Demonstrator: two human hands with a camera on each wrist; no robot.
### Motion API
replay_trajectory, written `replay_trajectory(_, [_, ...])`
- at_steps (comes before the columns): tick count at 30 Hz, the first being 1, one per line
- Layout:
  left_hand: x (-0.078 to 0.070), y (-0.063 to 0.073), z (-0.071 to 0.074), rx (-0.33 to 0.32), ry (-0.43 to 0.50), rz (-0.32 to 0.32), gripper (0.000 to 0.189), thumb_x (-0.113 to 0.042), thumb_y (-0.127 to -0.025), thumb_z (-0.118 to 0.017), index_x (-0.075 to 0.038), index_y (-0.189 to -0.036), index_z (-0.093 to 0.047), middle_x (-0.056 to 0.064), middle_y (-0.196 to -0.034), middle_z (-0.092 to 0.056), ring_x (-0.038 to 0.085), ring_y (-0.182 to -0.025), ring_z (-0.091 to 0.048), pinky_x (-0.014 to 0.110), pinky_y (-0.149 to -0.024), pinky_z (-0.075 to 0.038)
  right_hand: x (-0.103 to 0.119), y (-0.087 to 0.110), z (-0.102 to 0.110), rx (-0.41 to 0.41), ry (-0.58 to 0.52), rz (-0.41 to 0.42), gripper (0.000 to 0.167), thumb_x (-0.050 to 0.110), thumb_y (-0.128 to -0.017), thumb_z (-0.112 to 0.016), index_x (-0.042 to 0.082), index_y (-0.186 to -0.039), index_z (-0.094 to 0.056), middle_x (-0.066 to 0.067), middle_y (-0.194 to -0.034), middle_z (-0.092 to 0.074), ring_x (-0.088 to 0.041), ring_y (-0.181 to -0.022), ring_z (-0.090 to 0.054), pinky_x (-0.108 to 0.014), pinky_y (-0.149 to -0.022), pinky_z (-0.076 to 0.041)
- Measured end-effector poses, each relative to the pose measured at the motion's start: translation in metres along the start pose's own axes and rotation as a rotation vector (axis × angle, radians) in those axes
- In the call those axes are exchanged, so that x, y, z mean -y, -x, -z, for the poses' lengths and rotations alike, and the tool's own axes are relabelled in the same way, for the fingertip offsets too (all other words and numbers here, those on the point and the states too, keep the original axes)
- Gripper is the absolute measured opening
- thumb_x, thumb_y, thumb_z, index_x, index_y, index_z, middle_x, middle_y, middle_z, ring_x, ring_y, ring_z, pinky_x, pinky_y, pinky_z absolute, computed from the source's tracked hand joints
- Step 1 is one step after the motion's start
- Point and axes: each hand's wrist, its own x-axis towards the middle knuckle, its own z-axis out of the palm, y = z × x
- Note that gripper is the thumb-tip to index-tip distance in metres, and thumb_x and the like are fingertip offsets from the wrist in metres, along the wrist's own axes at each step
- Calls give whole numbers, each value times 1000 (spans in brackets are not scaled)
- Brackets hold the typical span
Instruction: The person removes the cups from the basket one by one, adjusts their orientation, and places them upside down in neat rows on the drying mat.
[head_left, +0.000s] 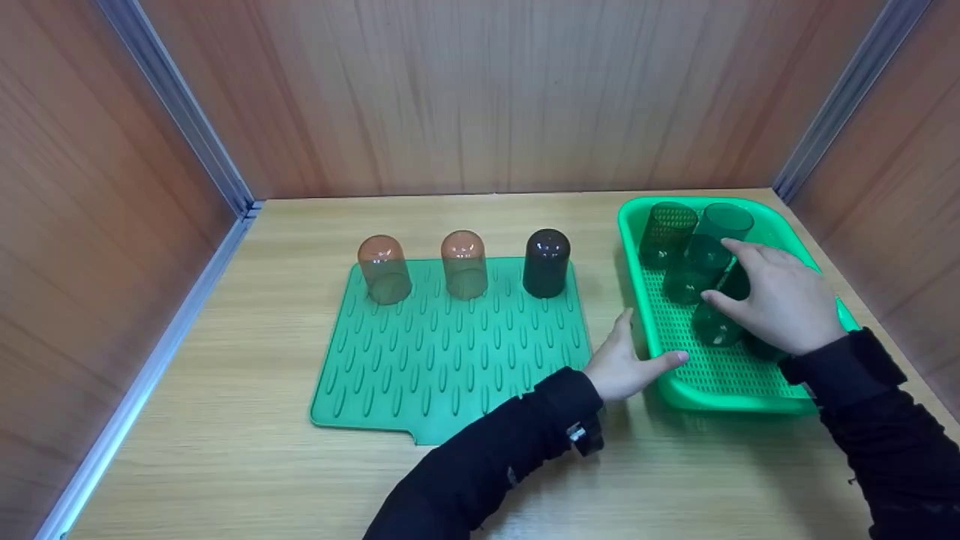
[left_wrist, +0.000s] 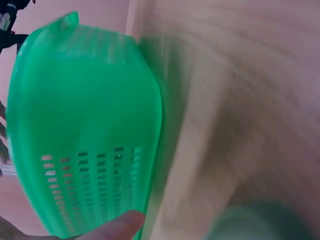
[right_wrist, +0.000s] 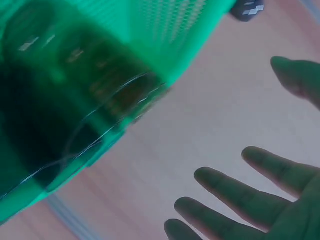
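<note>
Ok, cups (head_left: 685, 271) in grn bskt (head_left: 739, 403) sit just below R hand (head_left: 784, 296).

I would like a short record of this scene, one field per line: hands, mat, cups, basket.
Left hand: beside the green basket, contact unclear
Right hand: above the basket, fingers spread
Mat: green, ridged, left of basket
Cups on mat: two amber cups, then one dark cup at right; domed ends up
Basket contents: several tumblers, count unclear
</note>
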Motion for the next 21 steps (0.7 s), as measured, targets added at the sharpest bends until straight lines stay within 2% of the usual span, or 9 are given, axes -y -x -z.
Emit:
replay_trajectory(3, [2, -5, -9, 19, 99, -63, 87, -45, -85, -66, -12, -149, -18, 3, -141, -41, 12, -124, -45, 25, -98, -38, -9, -1, -5, 52, 44, -12, 72, 37, -75, -76, -5, -128, -51, -29, -114, -59, -45, -100, -56, -57, -74, -45])
replay_trajectory(6, [5, -10, -16, 46, 197, -130, 77, -31, -86, -68, -15, -146, -22, -1, -133, -47, 10, -118, -50, 21, -95, -39, -15, -2, -9, 159, 75, -35, 70, 41, -76, -75, -10, -119, -53, -29, -101, -61, -43, -82, -59, -53, -63, -46])
replay_trajectory(8, [7, -12, -19, 66, 230, -130, 71, -24, -87, -67, -16, -144, -24, 1, -130, -49, 10, -114, -52, 20, -92, -40, -18, -4, -12, 235, 83, -51, 68, 41, -77, -73, -11, -116, -54, -27, -94, -61, -39, -73, -59, -50, -57, -46])
replay_trajectory(12, [10, -13, -24, 79, 260, -72, 65, -15, -87, -63, -13, -141, -26, 8, -128, -51, 7, -104, -55, 20, -88, -42, -20, -8, -15, 358, 80, -79, 66, 39, -80, -71, -12, -118, -54, -24, -91, -63, -31, -67, -59, -42, -52, -45])
replay_trajectory(15, [10, -12, -27, 73, 277, -53, 63, -13, -88, -60, -11, -141, -25, 10, -129, -51, 7, -103, -55, 20, -87, -42, -20, -11, -17, 385, 78, -72, 60, 33, -81, -70, -11, -118, -56, -24, -93, -64, -31, -69, -59, -42, -52, -45])
replay_trajectory(18, [10, -11, -28, 69, 281, -58, 63, -14, -88, -59, -11, -141, -24, 10, -131, -50, 10, -109, -53, 20, -89, -40, -18, -13, -19, 369, 98, -39, 49, 24, -81, -69, -10, -115, -60, -26, -97, -64, -37, -78, -59, -48, -60, -47])
replay_trajectory(21, [9, -10, -28, 71, 269, -64, 64, -16, -89, -58, -11, -142, -23, 9, -133, -47, 13, -114, -51, 20, -90, -39, -16, -15, -22, 368, 107, -7, 32, 15, -82, -67, -7, -105, -65, -20, -85, -65, -36, -75, -57, -48, -62, -46])
